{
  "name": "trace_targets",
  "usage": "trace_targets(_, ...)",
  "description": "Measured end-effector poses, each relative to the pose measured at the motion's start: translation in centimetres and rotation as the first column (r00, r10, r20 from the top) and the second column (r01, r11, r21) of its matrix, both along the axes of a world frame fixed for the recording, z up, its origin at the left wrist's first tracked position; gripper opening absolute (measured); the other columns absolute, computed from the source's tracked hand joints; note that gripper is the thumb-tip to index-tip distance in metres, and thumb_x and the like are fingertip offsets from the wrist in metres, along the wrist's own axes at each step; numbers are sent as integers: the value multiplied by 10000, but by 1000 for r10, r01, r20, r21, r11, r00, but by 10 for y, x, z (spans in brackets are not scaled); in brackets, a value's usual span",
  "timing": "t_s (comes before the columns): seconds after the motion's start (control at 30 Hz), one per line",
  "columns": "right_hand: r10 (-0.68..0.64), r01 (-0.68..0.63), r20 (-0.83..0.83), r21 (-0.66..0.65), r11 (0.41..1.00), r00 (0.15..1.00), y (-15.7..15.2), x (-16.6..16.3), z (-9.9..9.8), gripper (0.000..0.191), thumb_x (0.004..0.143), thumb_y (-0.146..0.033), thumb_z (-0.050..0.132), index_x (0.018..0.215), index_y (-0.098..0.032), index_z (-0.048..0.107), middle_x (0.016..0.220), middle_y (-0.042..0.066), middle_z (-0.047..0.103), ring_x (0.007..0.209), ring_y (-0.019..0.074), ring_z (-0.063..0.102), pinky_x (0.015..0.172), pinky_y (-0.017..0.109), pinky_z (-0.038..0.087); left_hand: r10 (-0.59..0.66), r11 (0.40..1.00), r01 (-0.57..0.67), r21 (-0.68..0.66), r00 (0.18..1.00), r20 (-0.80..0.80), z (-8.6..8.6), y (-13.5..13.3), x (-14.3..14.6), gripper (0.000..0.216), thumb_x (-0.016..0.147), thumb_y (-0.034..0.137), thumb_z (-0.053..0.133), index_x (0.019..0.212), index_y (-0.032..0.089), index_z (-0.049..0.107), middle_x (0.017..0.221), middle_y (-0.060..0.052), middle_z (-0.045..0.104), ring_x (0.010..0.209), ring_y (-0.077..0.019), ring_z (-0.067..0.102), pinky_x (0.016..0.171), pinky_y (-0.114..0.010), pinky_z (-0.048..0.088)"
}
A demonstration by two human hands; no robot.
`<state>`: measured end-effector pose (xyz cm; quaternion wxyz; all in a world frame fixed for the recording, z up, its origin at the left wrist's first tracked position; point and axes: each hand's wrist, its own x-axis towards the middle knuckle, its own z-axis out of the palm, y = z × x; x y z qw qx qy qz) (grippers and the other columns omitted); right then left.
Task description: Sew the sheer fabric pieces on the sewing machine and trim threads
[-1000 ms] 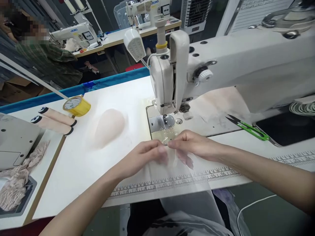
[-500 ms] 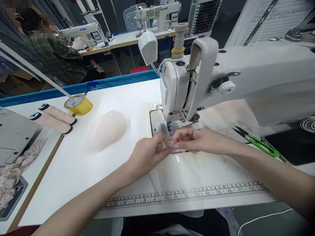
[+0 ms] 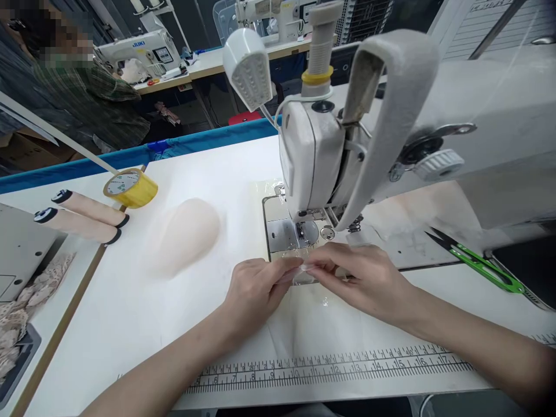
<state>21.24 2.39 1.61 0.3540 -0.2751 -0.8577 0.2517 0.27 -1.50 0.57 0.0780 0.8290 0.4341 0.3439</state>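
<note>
My left hand [image 3: 256, 289] and my right hand [image 3: 360, 278] meet fingertip to fingertip just in front of the needle plate [image 3: 286, 231] of the white sewing machine [image 3: 330, 150]. Both pinch the edge of a thin, nearly clear piece of fabric [image 3: 321, 318] that lies flat on the white table and runs toward me over the printed ruler [image 3: 347, 365]. The presser foot [image 3: 302, 223] stands a little beyond my fingers, apart from them.
A pale pink moulded cup [image 3: 191, 229] lies left of the machine. Further left are a yellow tape roll [image 3: 130, 188] and two pink tubes [image 3: 82, 217]. Green thread snips [image 3: 478, 263] rest on the right. Lace [image 3: 21, 307] sits at far left. A person sits beyond the table.
My hands drew back slightly from the presser foot toward me, still pinching the sheer fabric. The camera moved closer to the machine head.
</note>
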Motion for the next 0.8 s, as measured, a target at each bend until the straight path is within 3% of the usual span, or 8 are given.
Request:
trace_targets(0.1, 14, -14, -4, 23, 1000, 1000, -1, 0, -1, 112, 952, -167, 538, 1050, -207, 576, 761, -21, 660, 612, 105, 606, 557, 228, 476, 5, 1000, -6, 28, 1000, 8, 0, 0, 0, 109, 978, 182, 487, 1008, 192, 592, 587, 61, 644, 468, -67, 536, 507, -171, 428)
trace_targets(0.47, 58, -55, -29, 70, 996, 998, -3, -1, -1, 121, 939, -126, 552, 1031, -206, 560, 727, -45, 613, 600, 80, 578, 569, 200, 459, 31, 991, -33, 129, 999, 18, -2, 0, 1, 79, 959, 176, 537, 992, 185, 609, 579, 74, 653, 452, -62, 519, 498, -178, 429)
trace_targets(0.8, 80, -81, 14, 97, 992, 997, -4, -2, 1, 139, 957, -121, 492, 1044, -221, 534, 740, -48, 620, 586, 82, 575, 537, 203, 442, -15, 991, 17, 133, 1000, -12, 0, 0, -1, 176, 975, 147, 492, 1111, 186, 597, 561, 78, 622, 453, -60, 494, 508, -178, 418)
